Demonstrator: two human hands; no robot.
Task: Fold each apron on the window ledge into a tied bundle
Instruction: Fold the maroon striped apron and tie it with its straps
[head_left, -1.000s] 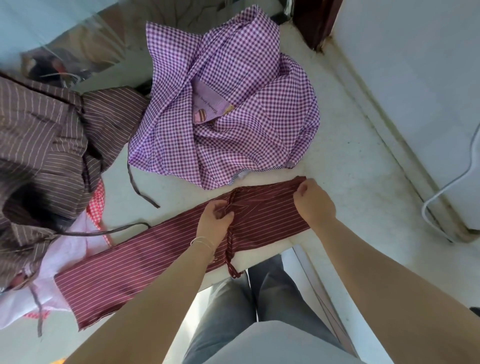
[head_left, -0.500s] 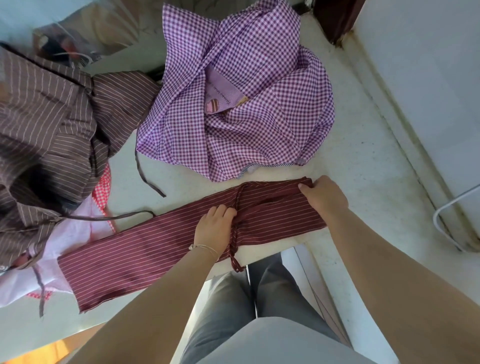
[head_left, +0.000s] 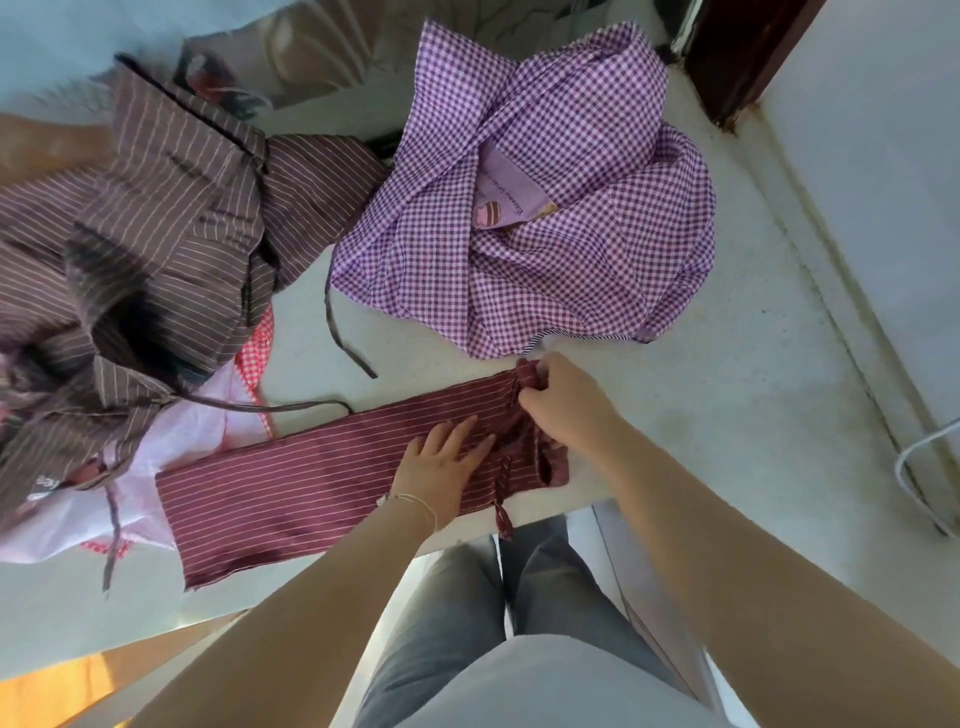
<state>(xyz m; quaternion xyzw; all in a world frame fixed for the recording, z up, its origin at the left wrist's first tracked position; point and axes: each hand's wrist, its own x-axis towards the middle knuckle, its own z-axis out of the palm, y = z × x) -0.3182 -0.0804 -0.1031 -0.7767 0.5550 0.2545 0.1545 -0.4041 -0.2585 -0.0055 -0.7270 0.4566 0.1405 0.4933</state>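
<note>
maroon striped apron: thin woven cloth, matt, pressed smooth | purple gingham apron: light cloth, matt, creased | brown striped apron: cloth, matt, rumpled | window ledge: pale stone-like, matt, finely speckled, scuffed | bracelet: thin, shiny

- There is a single view, from a camera worn on the person's head, so no second view shares any part of the scene.
- It looks steeply down and forward over the person's own chest and legs onto the window ledge.
- It sits close: both forearms enter from the bottom edge, and the left hand and right hand lie near the middle of the picture.
- The wide lens bends the ledge's far edge and the wall at the right.
</note>
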